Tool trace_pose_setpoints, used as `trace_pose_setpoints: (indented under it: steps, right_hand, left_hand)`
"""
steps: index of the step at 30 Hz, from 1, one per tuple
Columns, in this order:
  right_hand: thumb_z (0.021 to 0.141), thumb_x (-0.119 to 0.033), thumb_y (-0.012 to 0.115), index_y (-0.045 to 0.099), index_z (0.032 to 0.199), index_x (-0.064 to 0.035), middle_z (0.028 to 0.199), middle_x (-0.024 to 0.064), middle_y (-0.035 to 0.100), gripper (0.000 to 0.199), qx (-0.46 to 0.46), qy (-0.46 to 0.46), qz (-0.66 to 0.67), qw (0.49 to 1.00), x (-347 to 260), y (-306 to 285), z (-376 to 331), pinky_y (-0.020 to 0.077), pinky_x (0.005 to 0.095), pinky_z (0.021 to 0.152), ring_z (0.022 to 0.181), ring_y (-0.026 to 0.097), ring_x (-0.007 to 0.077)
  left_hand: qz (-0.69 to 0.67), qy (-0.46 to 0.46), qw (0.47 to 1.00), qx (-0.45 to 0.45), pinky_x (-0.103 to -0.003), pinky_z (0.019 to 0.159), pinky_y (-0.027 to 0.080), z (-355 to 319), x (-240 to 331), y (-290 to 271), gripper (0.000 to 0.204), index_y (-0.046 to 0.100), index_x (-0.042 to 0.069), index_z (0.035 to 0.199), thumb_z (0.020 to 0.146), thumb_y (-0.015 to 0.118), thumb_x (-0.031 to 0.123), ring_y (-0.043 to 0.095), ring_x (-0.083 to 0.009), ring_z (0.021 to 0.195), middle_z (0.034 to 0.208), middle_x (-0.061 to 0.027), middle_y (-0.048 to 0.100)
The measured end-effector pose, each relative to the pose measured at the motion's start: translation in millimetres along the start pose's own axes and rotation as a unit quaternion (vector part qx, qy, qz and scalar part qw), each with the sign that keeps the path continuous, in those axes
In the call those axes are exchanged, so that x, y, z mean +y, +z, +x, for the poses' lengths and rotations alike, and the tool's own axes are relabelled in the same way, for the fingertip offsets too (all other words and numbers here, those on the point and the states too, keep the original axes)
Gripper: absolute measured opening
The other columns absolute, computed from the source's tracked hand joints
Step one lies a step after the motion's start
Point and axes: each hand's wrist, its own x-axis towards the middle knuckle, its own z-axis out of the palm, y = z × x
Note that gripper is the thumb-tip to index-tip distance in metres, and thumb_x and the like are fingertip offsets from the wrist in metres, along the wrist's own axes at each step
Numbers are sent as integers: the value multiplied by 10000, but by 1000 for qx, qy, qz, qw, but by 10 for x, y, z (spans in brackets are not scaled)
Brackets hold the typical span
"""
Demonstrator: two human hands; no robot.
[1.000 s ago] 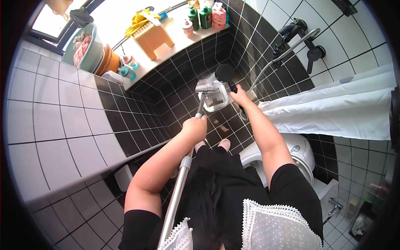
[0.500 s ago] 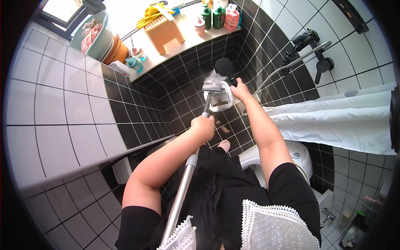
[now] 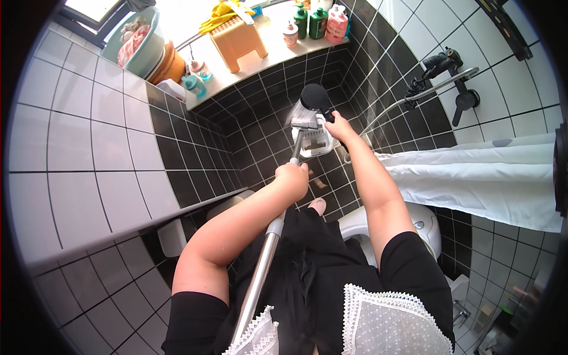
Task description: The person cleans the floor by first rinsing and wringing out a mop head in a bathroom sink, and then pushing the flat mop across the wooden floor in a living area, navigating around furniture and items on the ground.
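Observation:
My left hand point(image 3: 291, 180) is wrapped round the upper shaft of a long-handled mop point(image 3: 258, 278), whose silver pole runs down past my left forearm and along my body. At its far end, the flat pale head point(image 3: 305, 124) sits over a white slotted plastic bucket point(image 3: 323, 149) on the dark tiled floor. A round black shower head point(image 3: 315, 97) is in my right hand point(image 3: 339, 126), fingers closed on its handle. Water sprays from it onto the mop head, and the spray blurs the head's exact shape.
A ledge point(image 3: 216, 92) holds an orange stool point(image 3: 238, 44), yellow gloves point(image 3: 223, 16), bottles and a light green basin point(image 3: 148, 59). The grey shower hose point(image 3: 384, 115) leads to a wall tap point(image 3: 461, 97). A white curtain point(image 3: 473, 177) hangs right, above a toilet point(image 3: 423, 228).
The shower head has shifted slightly left and turned, its round face now nearer the mop head. The mop head has tilted a little. Both hands keep their holds; the whole view has shifted slightly.

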Motion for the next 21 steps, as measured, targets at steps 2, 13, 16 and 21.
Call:
trace_pose_setpoints:
  steps: [2, 13, 16, 21]
  right_hand:
    - [736, -269, 565, 472, 1185, -54, 1045, 246, 614, 507, -5, 5, 2, 1000, 5, 16, 40, 457, 420, 865, 1013, 586, 387]
    - [744, -276, 571, 448, 1208, -59, 1064, 247, 612, 527, 21, 12, -18, 1000, -7, 17, 31, 458, 424, 882, 1026, 586, 383]
    - [752, -274, 571, 442, 1217, -63, 1069, 244, 613, 526, 20, 14, -23, 999, -15, 15, 5, 459, 423, 883, 1029, 589, 375]
    - [759, -271, 573, 442, 1211, -65, 1056, 240, 616, 514, 16, 9, -31, 999, 27, 19, 5, 461, 425, 878, 1022, 591, 374]
  left_hand:
    - [-3, 1, 1000, -1, -370, 711, 545, 10, -5, 0, 318, 508, 38, 1126, 835, 555, 160, 657, -266, 915, 977, -143, 660]
    - [4, 1, 1000, -3, -364, 717, 545, 28, -9, 4, 356, 495, 36, 1176, 848, 541, 168, 655, -261, 928, 1004, -145, 658]
    - [5, 0, 1000, -4, -362, 717, 545, 28, -15, 9, 365, 493, 36, 1182, 846, 543, 170, 656, -259, 928, 1005, -144, 658]
    - [8, 0, 1000, -10, -362, 713, 545, 39, -10, -7, 376, 493, 35, 1185, 840, 550, 171, 656, -258, 927, 1008, -142, 657]
